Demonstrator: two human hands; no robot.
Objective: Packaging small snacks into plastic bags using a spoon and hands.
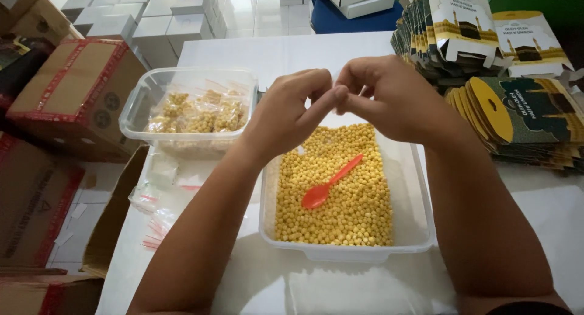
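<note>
hands: left hand [291, 111] & right hand [389, 96] are up over the far end of the clear tub [420, 230], fingertips meeting in the middle.
left hand: curled, thumb & pointer pinched tight. On what? Too small to tell, maybe the edge of a thin clear bag.
right hand: curled too, fingers pinched at the same spot, touching the left ones.
beans: tub is full of little round yellow beans [353, 211]. An orange plastic spoon [328, 184] lies on top of them, handle toward the hands.
done packs: second clear tub [137, 108], to the left & farther back, holds small clear bags of yellow beans [198, 114].
spare bags: empty little bags w/ red strips [161, 196] lie on the white table [261, 53], left of the bean tub.
other stuff: flat printed cartons [517, 102] piled at right; brown boxes [73, 90] at left.
risk 1: if a bag is in that pinch & slips, beans could drop. Most would land in the tub, I think, since it sits right below.
risk 2: forearms lie close beside the tub rim. A bump could shove it & roll beans off the table.
risk 3: spoon could sink into the beans & be hard to grab.
</note>
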